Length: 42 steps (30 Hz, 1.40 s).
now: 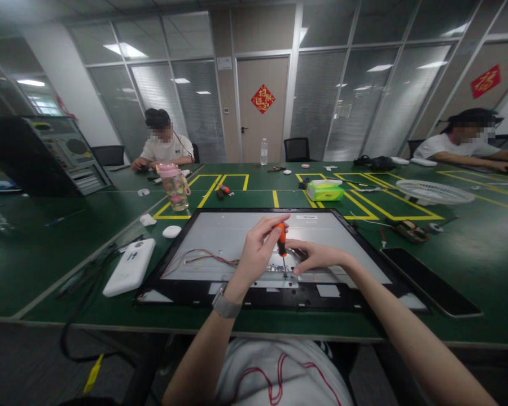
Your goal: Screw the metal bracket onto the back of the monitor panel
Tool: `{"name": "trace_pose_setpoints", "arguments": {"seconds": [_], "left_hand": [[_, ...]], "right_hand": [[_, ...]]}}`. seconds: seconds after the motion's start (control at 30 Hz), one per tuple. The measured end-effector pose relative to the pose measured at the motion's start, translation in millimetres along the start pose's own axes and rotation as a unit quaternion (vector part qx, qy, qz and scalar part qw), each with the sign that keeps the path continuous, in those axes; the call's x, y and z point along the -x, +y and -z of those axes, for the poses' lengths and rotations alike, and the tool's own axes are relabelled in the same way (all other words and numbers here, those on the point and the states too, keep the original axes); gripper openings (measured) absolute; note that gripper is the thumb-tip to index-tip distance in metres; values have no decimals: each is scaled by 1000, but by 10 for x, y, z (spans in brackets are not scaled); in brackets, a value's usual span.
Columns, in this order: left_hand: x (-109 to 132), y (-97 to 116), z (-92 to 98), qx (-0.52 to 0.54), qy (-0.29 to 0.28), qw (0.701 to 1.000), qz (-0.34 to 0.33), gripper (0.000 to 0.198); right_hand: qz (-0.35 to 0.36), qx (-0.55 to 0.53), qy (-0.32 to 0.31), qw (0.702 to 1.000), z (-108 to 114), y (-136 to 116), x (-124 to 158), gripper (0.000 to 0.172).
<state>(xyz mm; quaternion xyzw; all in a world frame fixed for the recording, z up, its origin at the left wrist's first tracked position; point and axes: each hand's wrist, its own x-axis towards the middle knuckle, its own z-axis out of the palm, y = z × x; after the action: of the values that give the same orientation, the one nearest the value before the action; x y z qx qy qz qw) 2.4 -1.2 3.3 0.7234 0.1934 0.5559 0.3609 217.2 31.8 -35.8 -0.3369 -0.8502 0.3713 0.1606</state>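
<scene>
Orange plastic marks the handle of the small screwdriver [281, 239], and the left hand [256, 252] has its fingers closed around that handle, holding the tool upright with its tip down on the silvery back plate of the opened monitor panel [220, 237]. The right hand [317, 256] lies flat just beside the shaft, fingertips curled together by the tip, apparently steadying it or a screw too small to make out; whether it pinches anything I cannot tell. To do this well, I judge the shaft should stay square to the plate, with firm downward pressure so the tip does not slip out across the metal. Red and white wires [203, 256] run over the plate to the left of the hands. The panel lies flat near the table's [46, 254] front edge, with a white power bank [130, 267] to its left and a dark phone [432, 282] to its right.
</scene>
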Motion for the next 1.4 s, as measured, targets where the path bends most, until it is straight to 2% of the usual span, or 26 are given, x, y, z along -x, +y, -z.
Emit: {"name": "trace_pose_setpoints", "arguments": {"seconds": [0.2, 0.4, 0.53, 0.63, 0.73, 0.93, 1.1, 1.27, 1.4], "left_hand": [[-4, -48, -1, -37, 33, 999, -18, 21], [-1, -20, 12, -16, -6, 1000, -6, 33], [-11, -36, 3, -32, 30, 999, -7, 24], [-16, -70, 0, -38, 51, 998, -23, 14], [-14, -73, -1, -28, 41, 998, -24, 13], [0, -9, -11, 58, -23, 997, 36, 30], [-2, -33, -4, -22, 13, 1000, -7, 21], [-1, -23, -2, 11, 6, 1000, 27, 30], [-3, -15, -5, -13, 12, 1000, -4, 22]], "right_hand": [[-24, 1, 0, 1000, -2, 13, 10, 77], [-1, 0, 3, 1000, -8, 91, 5, 81], [5, -2, -3, 1000, -7, 96, 1, 76], [-15, 3, 1, 1000, -7, 73, 4, 79], [-24, 7, 1, 1000, -8, 63, 5, 80], [-9, 10, 3, 1000, -4, 50, 1, 76], [-13, 1, 0, 1000, -3, 34, 5, 75], [-9, 9, 5, 1000, -5, 51, 1, 77], [11, 2, -3, 1000, -5, 32, -6, 71]]}}
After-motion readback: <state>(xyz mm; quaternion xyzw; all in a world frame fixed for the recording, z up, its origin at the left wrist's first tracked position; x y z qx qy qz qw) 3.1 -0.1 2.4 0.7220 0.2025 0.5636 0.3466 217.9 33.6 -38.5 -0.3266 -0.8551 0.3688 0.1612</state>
